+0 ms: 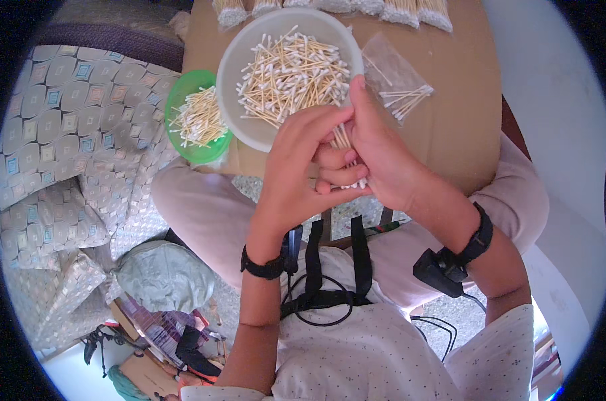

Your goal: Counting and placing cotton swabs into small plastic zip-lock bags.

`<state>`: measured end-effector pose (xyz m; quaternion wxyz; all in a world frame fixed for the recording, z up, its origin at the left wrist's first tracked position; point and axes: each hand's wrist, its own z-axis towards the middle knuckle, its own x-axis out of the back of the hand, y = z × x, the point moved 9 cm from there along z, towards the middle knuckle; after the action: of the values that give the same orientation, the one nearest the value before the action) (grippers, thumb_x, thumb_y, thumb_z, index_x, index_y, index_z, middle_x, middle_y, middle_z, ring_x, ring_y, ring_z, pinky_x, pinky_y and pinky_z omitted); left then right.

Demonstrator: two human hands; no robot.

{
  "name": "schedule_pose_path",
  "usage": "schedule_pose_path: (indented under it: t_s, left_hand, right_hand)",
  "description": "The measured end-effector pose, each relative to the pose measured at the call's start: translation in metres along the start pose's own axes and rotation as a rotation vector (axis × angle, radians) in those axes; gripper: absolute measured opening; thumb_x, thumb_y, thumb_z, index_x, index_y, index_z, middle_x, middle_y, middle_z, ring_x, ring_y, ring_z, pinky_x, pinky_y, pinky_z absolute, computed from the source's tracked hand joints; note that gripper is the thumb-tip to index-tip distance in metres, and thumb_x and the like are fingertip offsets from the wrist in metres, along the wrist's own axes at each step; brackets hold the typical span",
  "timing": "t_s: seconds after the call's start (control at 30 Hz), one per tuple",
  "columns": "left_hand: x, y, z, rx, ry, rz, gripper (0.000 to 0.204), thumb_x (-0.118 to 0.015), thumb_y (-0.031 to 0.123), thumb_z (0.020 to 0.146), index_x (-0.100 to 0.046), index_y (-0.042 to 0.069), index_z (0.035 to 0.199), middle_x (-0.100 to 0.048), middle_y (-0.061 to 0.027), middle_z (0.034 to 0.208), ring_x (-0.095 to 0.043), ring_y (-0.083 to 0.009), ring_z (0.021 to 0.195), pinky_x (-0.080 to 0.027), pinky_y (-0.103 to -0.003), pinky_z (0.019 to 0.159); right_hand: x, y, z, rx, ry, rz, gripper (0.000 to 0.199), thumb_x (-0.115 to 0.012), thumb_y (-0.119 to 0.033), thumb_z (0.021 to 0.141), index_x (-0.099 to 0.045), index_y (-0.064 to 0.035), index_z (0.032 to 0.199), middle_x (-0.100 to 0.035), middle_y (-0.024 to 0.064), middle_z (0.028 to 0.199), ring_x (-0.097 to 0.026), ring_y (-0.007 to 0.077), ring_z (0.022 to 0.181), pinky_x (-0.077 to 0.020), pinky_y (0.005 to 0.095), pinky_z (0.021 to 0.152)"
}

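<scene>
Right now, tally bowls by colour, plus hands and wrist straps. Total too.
White bowl: 1
Green bowl: 1
Hands: 2 (left hand, right hand)
Black wrist straps: 2
Total: 6

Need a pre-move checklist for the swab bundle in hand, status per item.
1. Bundle of swabs enclosed between left hand and right hand: ok.
2. Bundle's tips all lined up: cannot tell, fingers cover most of it.
3. Pale bowl sits upright on the cardboard surface, with swabs inside: ok.
4. Green bowl separate from the pale one: not ok, they meet or overlap in this view.
5. Clear plastic bag free of loose swabs: not ok, several lie in or on it.
</scene>
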<state>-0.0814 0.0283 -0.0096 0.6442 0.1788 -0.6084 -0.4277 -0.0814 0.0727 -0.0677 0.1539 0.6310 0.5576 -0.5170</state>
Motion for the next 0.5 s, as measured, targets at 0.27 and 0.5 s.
schedule_pose_path:
  t_s: [0.27,0.5]
  left_hand:
    - [0.006,0.011,0.003,-0.012,0.033,0.024,0.078,-0.082,0.019,0.052,-0.050,0.010,0.122,-0.050,-0.0119,0.119,-0.048,-0.0312,0.107,-0.040,-0.039,0.090]
    - [0.009,0.012,-0.014,-0.226,0.146,-0.094,0.091,-0.081,0.025,0.062,-0.028,0.010,0.134,-0.048,-0.0149,0.121,-0.047,-0.0294,0.109,-0.038,-0.042,0.093]
  right_hand:
    - [-0.007,-0.003,-0.005,-0.038,-0.078,0.044,0.062,-0.017,-0.071,0.086,-0.043,-0.0147,0.077,-0.019,-0.0094,0.049,-0.013,0.0044,0.036,-0.0288,0.0220,0.039]
    - [-0.015,0.004,-0.005,-0.106,-0.100,0.085,0.051,-0.028,-0.062,0.091,-0.038,-0.0167,0.072,-0.018,-0.0092,0.048,-0.012,0.0045,0.036,-0.0243,0.0212,0.038]
